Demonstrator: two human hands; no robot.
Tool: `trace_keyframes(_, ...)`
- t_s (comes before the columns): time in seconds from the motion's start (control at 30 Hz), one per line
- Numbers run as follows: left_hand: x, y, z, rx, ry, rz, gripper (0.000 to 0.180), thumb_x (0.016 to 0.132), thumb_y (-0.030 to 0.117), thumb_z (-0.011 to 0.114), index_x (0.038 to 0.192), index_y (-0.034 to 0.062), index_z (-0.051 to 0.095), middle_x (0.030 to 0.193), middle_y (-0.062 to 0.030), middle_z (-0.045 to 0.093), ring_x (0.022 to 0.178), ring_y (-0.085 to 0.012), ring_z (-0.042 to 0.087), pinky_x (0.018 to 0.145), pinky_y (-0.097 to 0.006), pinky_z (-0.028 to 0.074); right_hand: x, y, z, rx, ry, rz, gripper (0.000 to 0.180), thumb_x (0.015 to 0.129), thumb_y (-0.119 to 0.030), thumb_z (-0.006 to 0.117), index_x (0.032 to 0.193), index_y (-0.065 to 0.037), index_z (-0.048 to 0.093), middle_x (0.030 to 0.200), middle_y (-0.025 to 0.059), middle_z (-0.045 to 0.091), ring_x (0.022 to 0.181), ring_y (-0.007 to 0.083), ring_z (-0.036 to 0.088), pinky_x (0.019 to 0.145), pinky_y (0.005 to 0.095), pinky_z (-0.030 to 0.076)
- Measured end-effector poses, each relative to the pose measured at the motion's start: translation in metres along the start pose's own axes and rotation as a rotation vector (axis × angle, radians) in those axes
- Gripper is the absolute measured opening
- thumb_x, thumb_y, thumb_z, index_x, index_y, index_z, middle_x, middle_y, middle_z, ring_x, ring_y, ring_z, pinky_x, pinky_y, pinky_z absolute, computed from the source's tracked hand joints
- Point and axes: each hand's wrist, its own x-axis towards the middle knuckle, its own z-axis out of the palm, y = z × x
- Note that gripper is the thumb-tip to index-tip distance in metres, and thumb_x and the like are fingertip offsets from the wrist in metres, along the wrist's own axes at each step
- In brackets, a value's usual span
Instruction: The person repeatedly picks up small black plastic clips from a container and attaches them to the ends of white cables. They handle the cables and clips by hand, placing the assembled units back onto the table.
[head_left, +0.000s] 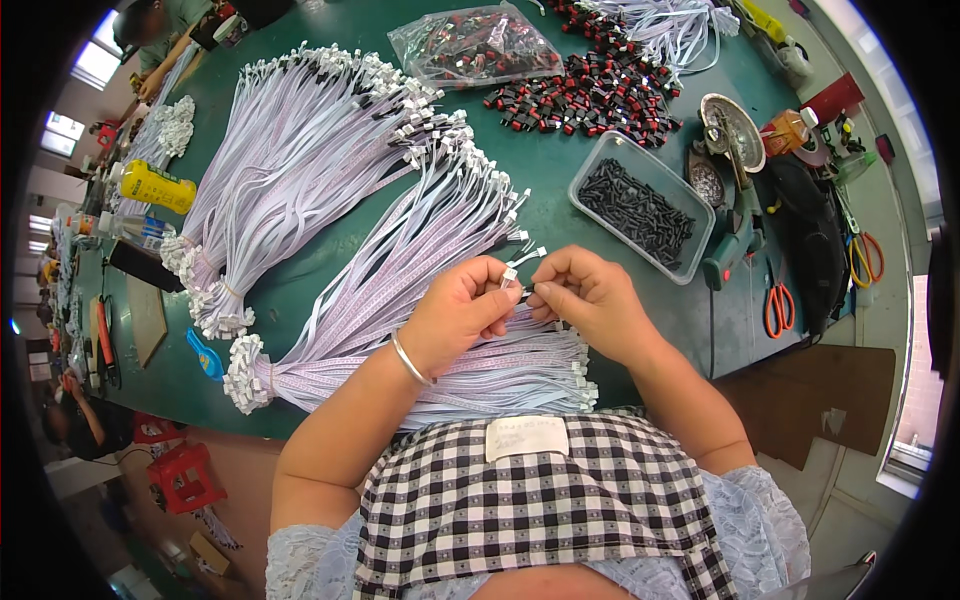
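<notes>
My left hand (455, 305) pinches a small white plug connector (510, 276) between thumb and fingertips, above the bundle of flat white cables (430, 385) in front of me. Close beside it, my right hand (597, 297) is closed in a pinch; what its fingertips hold, if anything, is hidden. Another white cable end (537, 253) shows just beyond both hands. The bundle is banded at its left end and fans out to the right. A second part of it spreads away, its connector ends (490, 175) far from me.
A larger cable bundle (300, 170) lies back left. At the back are a pile of black-and-red parts (590, 95) and a clear bag (475, 45) of them. Right stand a plastic tub (700, 258) of black tubes (635, 215), a soldering stand (735, 130) and scissors (778, 308).
</notes>
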Motion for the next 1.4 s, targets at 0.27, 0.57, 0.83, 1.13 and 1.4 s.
trace_keyframes(0.27, 0.000, -0.002, 0.001, 0.072, 0.008, 0.023, 0.009, 0.087, 0.011, 0.060, 0.093, 0.0064, 0.056, 0.074, 0.0015, 0.055, 0.062, -0.0054, 0.051, 0.057, -0.020, 0.043, 0.000, 0.002, -0.003, -0.164, -0.034, -0.020, 0.007, 0.086, -0.001, 0.057, 0.093, 0.001, 0.056, 0.081, 0.0056, 0.064, 0.073, 0.0102, 0.064, 0.064, 0.0219, 0.052)
trace_keyframes(0.57, -0.010, 0.003, -0.010, 0.664, 0.020, 0.313, 0.027, 0.082, 0.002, 0.062, 0.109, 0.0022, 0.057, 0.084, 0.0016, 0.056, 0.077, -0.0053, 0.053, 0.068, -0.018, 0.045, 0.001, 0.002, -0.002, -0.023, 0.004, 0.016, 0.009, 0.083, -0.002, 0.061, 0.090, 0.001, 0.057, 0.078, 0.0026, 0.060, 0.071, 0.0075, 0.060, 0.063, 0.0216, 0.050)
trace_keyframes(0.83, -0.018, 0.013, -0.001, 0.409, 0.149, 0.219, 0.024, 0.081, 0.000, 0.063, 0.105, 0.0015, 0.059, 0.083, 0.0011, 0.057, 0.071, -0.0043, 0.052, 0.065, -0.019, 0.044, 0.009, -0.007, 0.001, 0.073, -0.166, 0.113, 0.009, 0.082, -0.004, 0.063, 0.087, 0.001, 0.058, 0.077, 0.0025, 0.060, 0.071, 0.0081, 0.061, 0.062, 0.0221, 0.051)
trace_keyframes(1.13, 0.012, 0.046, -0.002, 0.938, 0.390, 0.519, 0.018, 0.075, 0.002, 0.066, 0.092, 0.0033, 0.060, 0.074, -0.0030, 0.060, 0.064, -0.0091, 0.053, 0.059, -0.024, 0.044, 0.046, -0.017, -0.012, -0.162, -0.057, -0.109, 0.020, 0.080, -0.008, 0.066, 0.099, -0.001, 0.061, 0.088, 0.0068, 0.064, 0.075, 0.0123, 0.063, 0.066, 0.0260, 0.051)
trace_keyframes(1.4, 0.036, 0.020, -0.021, 1.263, 0.359, 0.615, 0.009, 0.075, 0.004, 0.063, 0.083, 0.0044, 0.060, 0.075, -0.0084, 0.058, 0.068, -0.0250, 0.057, 0.062, -0.034, 0.046, 0.038, -0.043, -0.081, -1.001, 0.106, -0.392, 0.022, 0.078, -0.014, 0.063, 0.097, -0.003, 0.062, 0.092, 0.0125, 0.062, 0.083, 0.0313, 0.060, 0.074, 0.0382, 0.048)
